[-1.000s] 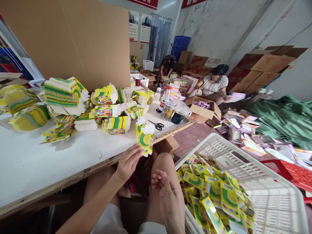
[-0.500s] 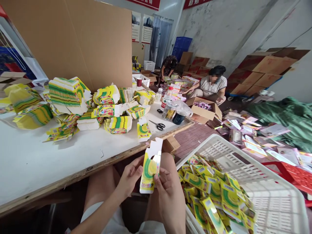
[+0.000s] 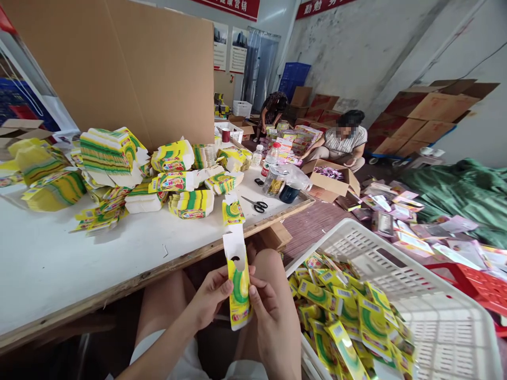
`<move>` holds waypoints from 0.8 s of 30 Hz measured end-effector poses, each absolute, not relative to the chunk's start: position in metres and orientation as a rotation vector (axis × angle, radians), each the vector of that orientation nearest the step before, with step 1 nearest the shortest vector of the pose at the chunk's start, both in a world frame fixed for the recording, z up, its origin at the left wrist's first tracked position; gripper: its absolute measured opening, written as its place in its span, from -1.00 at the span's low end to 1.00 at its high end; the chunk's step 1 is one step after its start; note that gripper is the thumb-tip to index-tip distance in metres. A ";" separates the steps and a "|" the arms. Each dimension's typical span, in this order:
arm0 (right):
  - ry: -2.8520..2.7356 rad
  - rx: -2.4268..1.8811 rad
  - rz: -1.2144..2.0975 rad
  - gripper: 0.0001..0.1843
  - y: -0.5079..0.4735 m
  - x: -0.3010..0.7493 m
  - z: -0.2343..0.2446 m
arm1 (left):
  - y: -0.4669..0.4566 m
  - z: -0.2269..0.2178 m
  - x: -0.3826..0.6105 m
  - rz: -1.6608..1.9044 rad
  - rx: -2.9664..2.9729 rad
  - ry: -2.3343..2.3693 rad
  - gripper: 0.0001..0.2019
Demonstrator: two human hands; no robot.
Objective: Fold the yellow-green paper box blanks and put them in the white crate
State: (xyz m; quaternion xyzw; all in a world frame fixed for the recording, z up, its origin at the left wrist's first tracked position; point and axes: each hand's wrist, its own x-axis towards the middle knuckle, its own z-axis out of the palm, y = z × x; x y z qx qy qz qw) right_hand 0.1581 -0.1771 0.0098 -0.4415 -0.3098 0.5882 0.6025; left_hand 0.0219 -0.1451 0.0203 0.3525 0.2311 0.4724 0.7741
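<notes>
Here, at your left, bundles of flattened yellow-and-green cartons (image 3: 106, 155) lie on the white tabletop (image 3: 79, 269). Your left hand (image 3: 213, 296) pinches one side of a single lemon-yellow carton (image 3: 240, 290), held near the table's front edge, white flap upward. Your right hand (image 3: 272, 314) grips its other side. Farther right, a white plastic crate (image 3: 446, 322) holds a heap of yellow boxes (image 3: 352, 311).

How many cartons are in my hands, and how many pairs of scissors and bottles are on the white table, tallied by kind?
Carton, held by the left hand and right hand: 1
Scissors, pairs: 1
Bottles, one red-capped bottle and one white-capped bottle: 2
Total: 4
</notes>
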 end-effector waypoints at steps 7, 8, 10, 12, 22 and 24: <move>-0.881 -1.181 1.297 -0.62 -0.179 0.159 0.005 | -0.143 0.015 0.030 1.106 0.779 0.789 -0.54; -0.894 -1.205 1.264 -0.62 -0.179 0.159 0.004 | -0.143 0.014 0.031 1.111 0.788 0.809 -0.54; -0.941 -1.260 1.164 -0.63 -0.179 0.160 0.000 | -0.144 0.012 0.032 1.134 0.834 0.855 -0.52; -1.002 -1.304 1.037 -0.65 -0.177 0.163 -0.003 | -0.146 0.011 0.030 1.173 0.912 0.929 -0.47; -1.288 -1.139 1.123 -0.54 -0.171 0.191 0.020 | -0.151 0.025 0.008 0.951 1.111 0.728 -0.49; -1.308 -1.137 1.156 -0.58 -0.171 0.195 0.022 | -0.151 0.026 0.005 0.892 1.069 0.685 -0.51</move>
